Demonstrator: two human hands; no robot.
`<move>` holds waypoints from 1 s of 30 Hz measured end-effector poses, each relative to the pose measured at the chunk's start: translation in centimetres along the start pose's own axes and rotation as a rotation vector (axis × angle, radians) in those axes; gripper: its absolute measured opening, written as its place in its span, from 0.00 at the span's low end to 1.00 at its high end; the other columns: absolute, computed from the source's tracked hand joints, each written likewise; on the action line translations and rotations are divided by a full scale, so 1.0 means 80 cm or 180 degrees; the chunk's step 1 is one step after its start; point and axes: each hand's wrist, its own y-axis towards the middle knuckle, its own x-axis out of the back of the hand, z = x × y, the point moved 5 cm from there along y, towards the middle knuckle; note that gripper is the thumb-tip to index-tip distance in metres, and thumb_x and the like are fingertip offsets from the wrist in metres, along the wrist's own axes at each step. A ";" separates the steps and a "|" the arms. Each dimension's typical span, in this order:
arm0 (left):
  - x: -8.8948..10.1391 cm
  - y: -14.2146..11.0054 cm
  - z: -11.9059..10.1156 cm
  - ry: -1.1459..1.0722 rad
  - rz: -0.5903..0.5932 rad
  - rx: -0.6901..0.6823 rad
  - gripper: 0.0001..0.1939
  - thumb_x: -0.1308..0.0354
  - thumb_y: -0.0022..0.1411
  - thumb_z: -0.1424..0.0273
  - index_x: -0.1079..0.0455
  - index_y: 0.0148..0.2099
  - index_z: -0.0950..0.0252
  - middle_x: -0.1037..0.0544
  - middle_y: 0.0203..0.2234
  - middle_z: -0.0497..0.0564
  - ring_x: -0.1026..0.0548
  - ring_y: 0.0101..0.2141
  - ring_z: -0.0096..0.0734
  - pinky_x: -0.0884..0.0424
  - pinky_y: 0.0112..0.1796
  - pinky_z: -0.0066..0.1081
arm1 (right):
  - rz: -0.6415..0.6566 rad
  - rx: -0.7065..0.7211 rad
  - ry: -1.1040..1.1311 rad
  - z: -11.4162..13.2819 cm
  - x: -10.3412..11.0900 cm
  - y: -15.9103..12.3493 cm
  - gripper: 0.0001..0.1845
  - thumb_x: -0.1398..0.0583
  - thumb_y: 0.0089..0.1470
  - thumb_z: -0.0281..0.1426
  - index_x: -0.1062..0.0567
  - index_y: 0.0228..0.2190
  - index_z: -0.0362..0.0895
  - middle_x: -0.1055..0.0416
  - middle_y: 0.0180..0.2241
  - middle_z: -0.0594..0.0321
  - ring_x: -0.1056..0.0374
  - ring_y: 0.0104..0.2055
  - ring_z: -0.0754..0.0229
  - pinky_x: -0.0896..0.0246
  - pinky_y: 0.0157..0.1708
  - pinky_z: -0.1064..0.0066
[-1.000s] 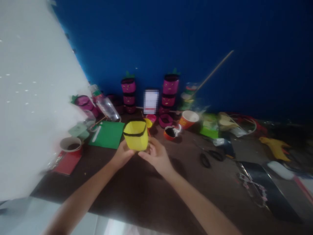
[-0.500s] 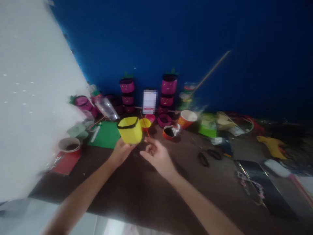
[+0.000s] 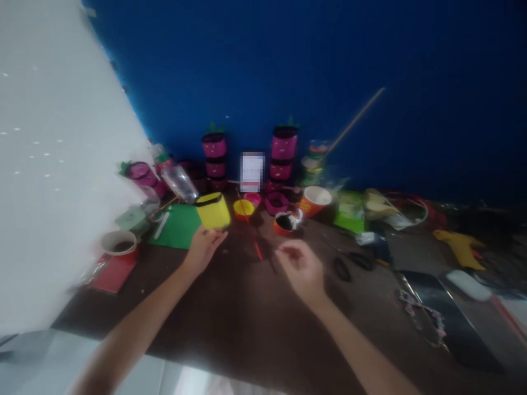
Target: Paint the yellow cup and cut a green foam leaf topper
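- We are holding a yellow container (image 3: 213, 214) in our left hand (image 3: 201, 249), which is grasping it low, around its bottom edge.
- The container is tilting a little, its black-trimmed rim facing up, and it is covering the corner of a green sheet (image 3: 175, 230) from our view.
- Our right hand (image 3: 302, 269) is curling its fingers inward over the dark surface (image 3: 230, 329), well apart from the container; we are not managing to tell whether it is pinching anything small.
- A pair of scissors (image 3: 343, 269) is lying just to the right of that hand, its black handles pointing toward us.
- Between our hands, a red stick (image 3: 256, 247) is leaning across a small yellow dish (image 3: 239, 212), its red end reaching toward us.
- A pink dish (image 3: 255, 198) is sitting right behind the yellow one.
- Beyond the right hand, a red tub (image 3: 283, 229) with a dark inside is standing near a paper cup (image 3: 312, 205).
- At the back, two purple stacks with faces, one on the left (image 3: 214, 147) and one on the right (image 3: 284, 147), are standing upright before the blue wall (image 3: 263, 66).
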 end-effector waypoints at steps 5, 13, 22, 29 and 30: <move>0.003 0.002 -0.003 -0.0025 0.0024 -0.0081 0.19 0.28 0.40 0.64 0.34 0.29 0.64 0.23 0.26 0.44 0.26 0.27 0.22 0.31 0.49 0.42 | -0.0824 -0.0032 -0.0610 -0.035 0.056 0.033 0.12 0.41 0.51 0.38 0.28 0.34 0.43 0.27 0.32 0.58 0.30 0.30 0.60 0.33 0.32 0.68; 0.002 0.003 -0.002 -0.0043 -0.0060 -0.0056 0.20 0.27 0.38 0.64 0.33 0.30 0.65 0.24 0.25 0.43 0.26 0.25 0.20 0.29 0.47 0.40 | -0.0312 -0.1217 -0.0907 -0.110 0.071 0.102 0.16 0.40 0.45 0.39 0.24 0.31 0.38 0.24 0.27 0.53 0.29 0.23 0.58 0.34 0.26 0.67; 0.001 0.001 -0.003 -0.0062 0.0002 -0.0017 0.19 0.27 0.39 0.65 0.32 0.31 0.64 0.23 0.25 0.44 0.26 0.25 0.20 0.27 0.45 0.38 | -0.0553 -0.1065 -0.1143 -0.128 0.062 0.122 0.09 0.39 0.40 0.36 0.27 0.20 0.42 0.25 0.22 0.56 0.29 0.27 0.53 0.35 0.31 0.65; 0.003 0.002 0.000 -0.0013 0.0061 -0.0011 0.18 0.29 0.42 0.65 0.33 0.32 0.64 0.24 0.26 0.43 0.25 0.27 0.21 0.32 0.51 0.42 | -0.0830 -0.0885 -0.0817 -0.122 0.099 0.096 0.11 0.41 0.43 0.39 0.34 0.25 0.45 0.29 0.22 0.61 0.30 0.23 0.58 0.33 0.25 0.67; 0.003 0.001 0.000 -0.0015 0.0062 -0.0009 0.18 0.29 0.42 0.65 0.33 0.32 0.64 0.24 0.26 0.43 0.26 0.27 0.21 0.32 0.51 0.42 | -0.0824 -0.0843 -0.0625 -0.118 0.101 0.092 0.11 0.40 0.43 0.39 0.34 0.26 0.45 0.29 0.22 0.62 0.30 0.22 0.59 0.33 0.25 0.67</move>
